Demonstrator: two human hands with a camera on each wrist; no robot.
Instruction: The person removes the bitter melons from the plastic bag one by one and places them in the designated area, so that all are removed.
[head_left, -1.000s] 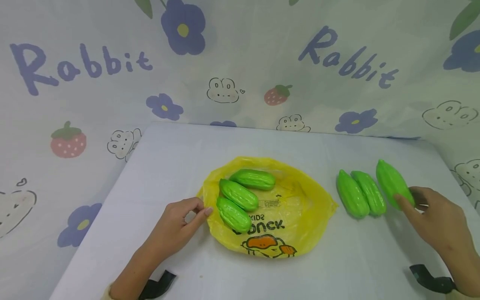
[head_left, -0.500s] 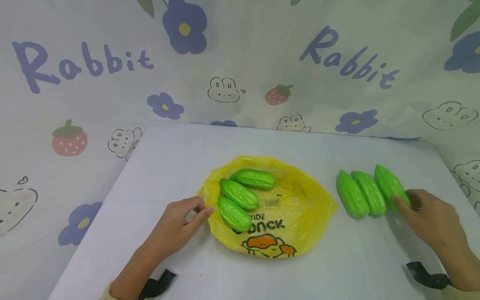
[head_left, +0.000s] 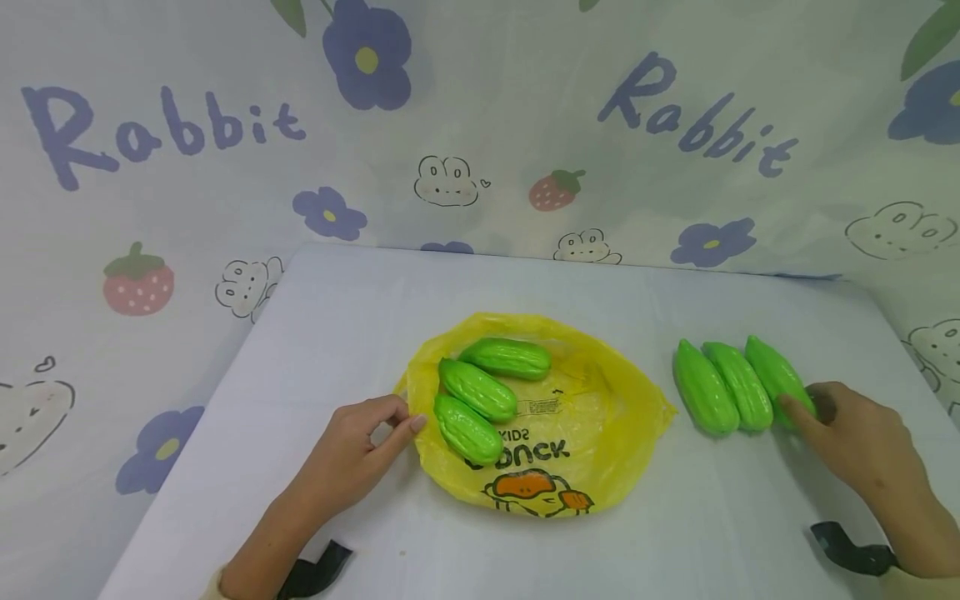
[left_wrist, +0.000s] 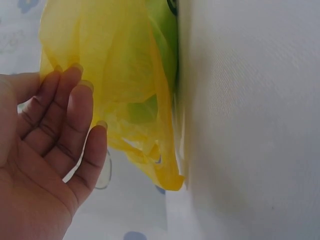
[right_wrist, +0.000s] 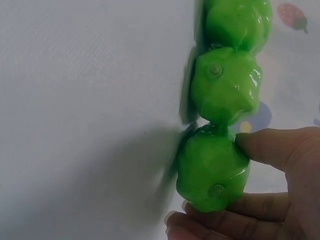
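My left hand [head_left: 371,446] pinches the left rim of an open yellow plastic bag [head_left: 600,450] between thumb and fingers. Three glossy green cucumber-shaped vegetables [head_left: 480,388] lie in the bag's left part. In the left wrist view, green shows through the thin yellow plastic [left_wrist: 110,50]. To the bag's right, my right hand [head_left: 862,433] grips the blunt near end of another green cucumber-shaped vegetable [head_left: 772,369], thumb on one side and fingers on the other. It lies close against two similar vegetables [head_left: 705,387] in a row; the right wrist view shows its stem end [right_wrist: 212,170].
All this is on a white-covered table [head_left: 360,317]. A patterned cloth [head_left: 487,108] with rabbits, flowers and strawberries hangs behind it and at the sides. Black straps [head_left: 855,550] sit at both wrists.
My right hand has brought its green vegetable left and down, against the other two on the table. The left hand stays at the bag's rim.
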